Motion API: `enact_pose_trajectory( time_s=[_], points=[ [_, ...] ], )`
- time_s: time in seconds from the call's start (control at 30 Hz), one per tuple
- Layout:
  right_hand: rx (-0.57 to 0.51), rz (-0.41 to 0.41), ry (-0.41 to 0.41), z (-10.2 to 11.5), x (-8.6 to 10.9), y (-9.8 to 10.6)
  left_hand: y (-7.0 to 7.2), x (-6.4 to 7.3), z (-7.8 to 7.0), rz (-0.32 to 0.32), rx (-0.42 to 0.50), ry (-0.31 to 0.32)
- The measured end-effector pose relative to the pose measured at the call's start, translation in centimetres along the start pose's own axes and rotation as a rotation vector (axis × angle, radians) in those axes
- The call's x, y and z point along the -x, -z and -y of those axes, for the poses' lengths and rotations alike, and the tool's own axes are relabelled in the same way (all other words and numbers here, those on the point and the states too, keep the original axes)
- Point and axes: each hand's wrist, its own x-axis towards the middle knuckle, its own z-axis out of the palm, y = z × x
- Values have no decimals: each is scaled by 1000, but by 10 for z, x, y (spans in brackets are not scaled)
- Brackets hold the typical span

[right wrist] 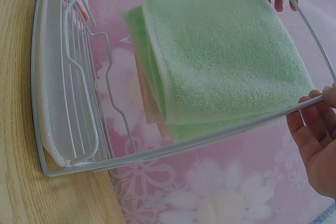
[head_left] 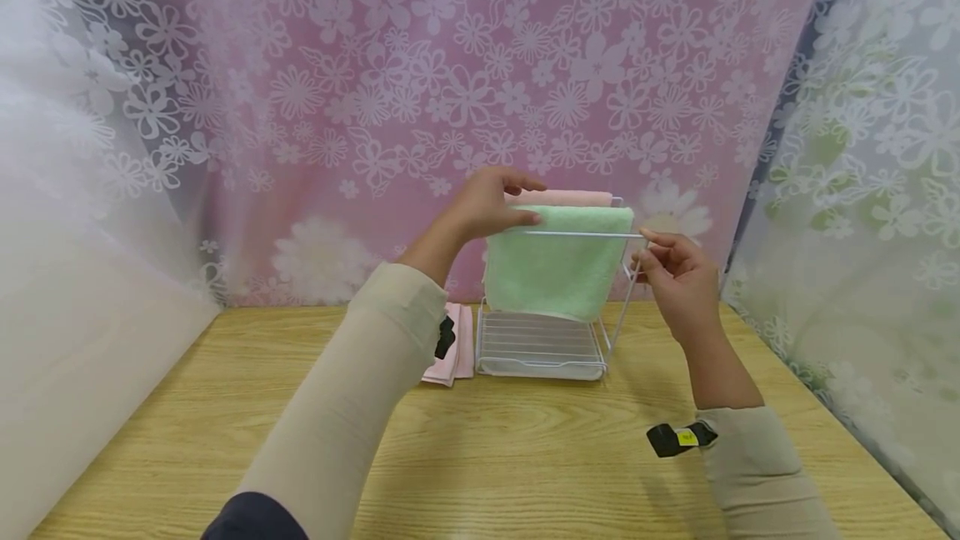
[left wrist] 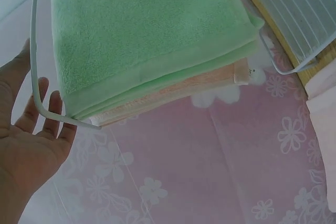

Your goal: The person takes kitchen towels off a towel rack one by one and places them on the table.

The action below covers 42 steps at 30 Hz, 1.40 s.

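Loosely spread, the left hand [head_left: 486,203] is at the upper left corner of the white wire rack [head_left: 585,234]; mid-rack, a folded green towel [head_left: 555,269] hangs in front of a peach towel [head_left: 576,198]; rightmost, the right hand [head_left: 684,286] pinches the rack's upper front corner

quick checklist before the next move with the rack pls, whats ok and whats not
1. Right hand holding the rack: ok, pinching a top corner.
2. Left hand gripping the rack: not ok, it lies open near the other top corner.
3. Front bar free of towels: ok.
4. Green towel clear of the bottom tray: ok, hanging above it.
5. Pink towel hanging evenly: cannot tell, mostly hidden behind the green one.
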Motion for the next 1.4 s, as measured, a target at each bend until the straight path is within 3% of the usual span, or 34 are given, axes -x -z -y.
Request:
enact_pose_trajectory(
  time_s=[0.43,0.67,0.93,1.4],
  points=[
    [-3,12,11,-1,0,1,-8,-18,-4,89,-98,17],
    [45,1,20,-2,0,0,-13,-26,-3,144,-86,19],
    [44,5,15,-1,0,-1,-18,-32,0,139,-87,3],
    [51,0,24,-1,0,0,-27,-39,-8,131,-72,68]
  ],
)
